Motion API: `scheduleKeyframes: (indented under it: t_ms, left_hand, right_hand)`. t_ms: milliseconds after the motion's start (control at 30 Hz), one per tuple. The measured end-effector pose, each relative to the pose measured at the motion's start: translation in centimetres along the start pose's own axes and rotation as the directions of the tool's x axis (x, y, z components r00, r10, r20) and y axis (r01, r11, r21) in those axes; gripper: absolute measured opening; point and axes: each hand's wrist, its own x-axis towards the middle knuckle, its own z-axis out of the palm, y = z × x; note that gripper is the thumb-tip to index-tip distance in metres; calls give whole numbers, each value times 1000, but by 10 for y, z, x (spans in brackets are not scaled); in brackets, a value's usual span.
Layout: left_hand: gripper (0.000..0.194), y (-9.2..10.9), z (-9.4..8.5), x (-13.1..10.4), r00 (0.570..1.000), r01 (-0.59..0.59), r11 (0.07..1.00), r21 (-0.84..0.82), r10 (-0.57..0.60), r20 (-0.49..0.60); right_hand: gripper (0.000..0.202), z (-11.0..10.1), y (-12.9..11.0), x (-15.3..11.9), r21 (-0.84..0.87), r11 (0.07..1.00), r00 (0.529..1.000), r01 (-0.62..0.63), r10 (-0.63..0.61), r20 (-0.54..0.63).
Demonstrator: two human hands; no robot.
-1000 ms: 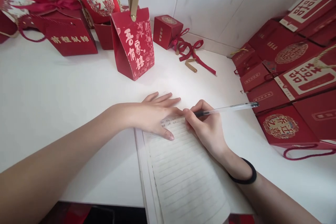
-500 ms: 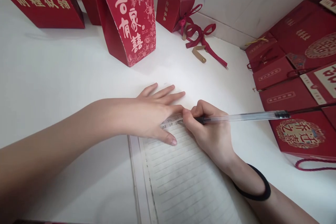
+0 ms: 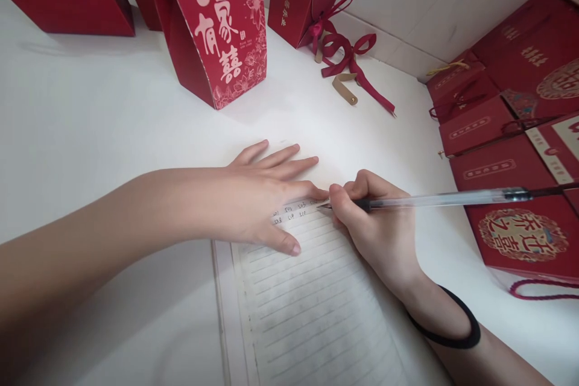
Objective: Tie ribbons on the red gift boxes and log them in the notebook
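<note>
Head view: I see the left hand (image 3: 253, 202), fingers apart, lying across a lined notebook (image 3: 316, 307); the right hand (image 3: 384, 235) clamps its fingers around a pen (image 3: 456, 198).

Gold characters on the left red box (image 3: 75, 0) read 前程似锦; white ones on the tall box (image 3: 221, 36), 吾有家囍. The small box (image 3: 298, 3) says 安居乐业, a right-hand box (image 3: 525, 232) 乔迁之喜; handwritten numbers (image 3: 290, 213) on the notebook (image 3: 316, 301) are too small to read surely.
</note>
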Motion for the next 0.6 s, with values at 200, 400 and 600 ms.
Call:
scheduleKeyframes:
  t_ms: [200,400,600]
  left_hand:
    - [58,-1,1,1,999,29,1000,3,-30,12]
    - [59,-3,3,1,1000,2,1000,0,-2,-7]
    - [48,1,1,2,998,62,997,-51,-63,-27]
  right_hand:
    - [35,1,0,0,-49,998,999,25,-24,24]
    - [35,0,1,0,-62,997,999,35,-33,33]
    - [35,0,0,0,-91,995,999,42,-39,34]
